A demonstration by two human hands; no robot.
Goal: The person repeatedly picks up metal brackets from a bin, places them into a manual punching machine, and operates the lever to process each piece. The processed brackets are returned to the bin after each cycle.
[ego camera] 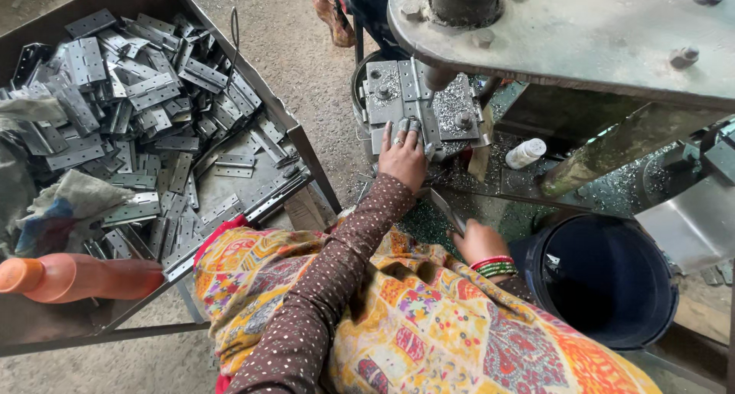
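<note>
My left hand [402,155], in a brown dotted sleeve, reaches forward to the metal jig [383,95] under the drill spindle [438,76]. Its fingertips hold a small grey hinge plate [409,124] flat against the jig. My right hand [476,241], with red and green bangles at the wrist, rests low near my lap. It grips a flat metal lever [446,210] that slants up to the left. Metal shavings cover the jig and the ledge around it.
A metal tray [302,145] heaped with several grey hinge plates [145,111] stands at the left, with rags and an orange bottle [76,277] at its near end. A dark blue bucket [605,279] sits at the right. A small white bottle [525,153] lies under the machine table [597,34].
</note>
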